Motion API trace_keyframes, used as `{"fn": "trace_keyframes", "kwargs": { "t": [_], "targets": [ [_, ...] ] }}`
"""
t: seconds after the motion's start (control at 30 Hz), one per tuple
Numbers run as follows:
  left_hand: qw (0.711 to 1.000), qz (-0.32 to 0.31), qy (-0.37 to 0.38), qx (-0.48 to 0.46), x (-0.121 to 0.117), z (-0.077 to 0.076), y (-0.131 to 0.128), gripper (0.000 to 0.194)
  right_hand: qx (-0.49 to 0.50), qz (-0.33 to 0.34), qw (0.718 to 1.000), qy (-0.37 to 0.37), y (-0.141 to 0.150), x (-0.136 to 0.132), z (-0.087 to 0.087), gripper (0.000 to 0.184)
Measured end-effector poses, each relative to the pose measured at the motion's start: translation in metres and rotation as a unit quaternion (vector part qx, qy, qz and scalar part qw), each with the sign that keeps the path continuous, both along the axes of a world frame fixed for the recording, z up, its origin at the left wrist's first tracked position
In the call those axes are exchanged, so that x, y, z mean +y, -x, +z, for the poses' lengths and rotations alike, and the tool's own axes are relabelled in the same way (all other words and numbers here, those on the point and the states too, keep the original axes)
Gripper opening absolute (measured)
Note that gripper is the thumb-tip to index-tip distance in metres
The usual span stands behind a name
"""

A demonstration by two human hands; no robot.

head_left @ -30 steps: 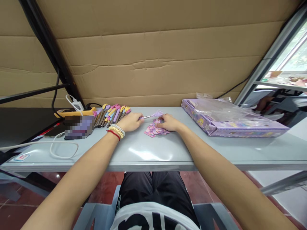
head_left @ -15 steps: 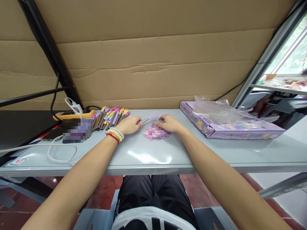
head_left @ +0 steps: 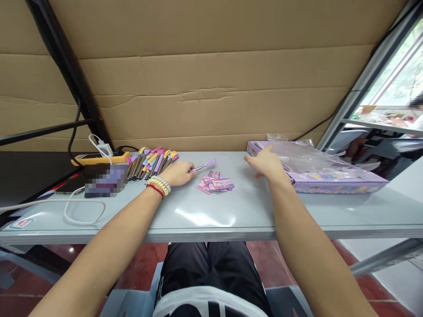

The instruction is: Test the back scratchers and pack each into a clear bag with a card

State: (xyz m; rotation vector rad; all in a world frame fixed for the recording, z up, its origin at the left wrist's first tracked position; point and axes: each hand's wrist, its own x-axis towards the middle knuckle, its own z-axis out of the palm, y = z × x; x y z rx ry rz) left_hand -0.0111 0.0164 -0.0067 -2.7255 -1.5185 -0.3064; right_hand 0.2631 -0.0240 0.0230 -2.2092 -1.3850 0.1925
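Observation:
Between the fingers of my left hand (head_left: 180, 172) is a thin metal-rodded back scratcher (head_left: 210, 162), its purple hand-shaped head pointing right. My right hand (head_left: 266, 163) is over the near-left side of a purple printed box (head_left: 337, 181), fingers apart with nothing visible in them; I cannot tell whether it touches the box. A loose pile of small pink-purple printed cards (head_left: 216, 183) lies on the table between my hands. Left of my left hand, several more back scratchers (head_left: 153, 162) with yellow, pink and purple heads lie in a row.
Clear plastic film (head_left: 297, 154) covers part of the box. At the left are a yellow-cased device (head_left: 99, 159), a blurred-out purple item (head_left: 105, 180) and a white cable (head_left: 82, 221) across the grey table (head_left: 211, 215). Cardboard (head_left: 211, 119) stands behind. Another person is partly visible far right.
My right hand has left the card pile and moved right to the box, uncovering the cards. My left hand stays in place with the back scratcher.

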Motion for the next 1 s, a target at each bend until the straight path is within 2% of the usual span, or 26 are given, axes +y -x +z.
{"fn": "trace_keyframes", "kwargs": {
  "t": [0.13, 0.2, 0.27, 0.33, 0.4, 0.53, 0.6, 0.67, 0.77, 0.83, 0.93, 1.0],
  "targets": [
    [1.0, -0.004, -0.008, -0.008, 0.001, 0.0, 0.0, 0.033, -0.012, 0.035, 0.999, -0.008, 0.004, 0.005, -0.006, 0.08],
    [0.999, -0.018, -0.015, -0.022, 0.001, -0.001, 0.0, 0.033, -0.021, 0.088, 0.995, -0.036, 0.013, 0.009, -0.012, 0.076],
    [0.998, -0.044, -0.018, -0.05, 0.0, 0.0, -0.001, 0.033, 0.014, 0.163, 0.984, -0.07, 0.023, 0.013, -0.018, 0.074],
    [0.994, -0.071, -0.023, -0.085, -0.001, 0.0, -0.002, 0.033, 0.091, 0.225, 0.965, -0.097, 0.034, 0.016, -0.024, 0.072],
    [0.989, -0.088, -0.037, -0.112, -0.002, 0.001, -0.003, 0.031, 0.174, 0.27, 0.941, -0.11, 0.043, 0.017, -0.027, 0.062],
    [0.984, -0.101, -0.076, -0.129, -0.005, 0.003, -0.003, 0.021, 0.316, 0.348, 0.879, -0.084, 0.056, 0.013, -0.028, 0.039],
    [0.985, -0.089, -0.081, -0.126, -0.007, 0.003, -0.004, 0.021, 0.354, 0.356, 0.861, -0.085, 0.059, 0.012, -0.029, 0.036],
    [0.987, -0.077, -0.076, -0.123, -0.01, 0.002, -0.006, 0.024, 0.36, 0.357, 0.856, -0.104, 0.061, 0.012, -0.032, 0.032],
    [0.986, -0.091, -0.07, -0.124, -0.013, 0.001, -0.011, 0.03, 0.356, 0.359, 0.852, -0.136, 0.063, 0.015, -0.037, 0.032],
    [0.984, -0.1, -0.088, -0.121, -0.013, 0.002, -0.015, 0.033, 0.373, 0.362, 0.839, -0.161, 0.064, 0.017, -0.037, 0.031],
    [0.98, -0.051, -0.156, -0.113, -0.009, 0.007, -0.011, 0.034, 0.411, 0.336, 0.815, -0.233, 0.058, 0.02, -0.028, 0.029],
    [0.97, 0.003, -0.214, -0.117, -0.003, 0.013, 0.0, 0.031, 0.44, 0.282, 0.796, -0.306, 0.045, 0.021, -0.017, 0.029]
  ]
}}
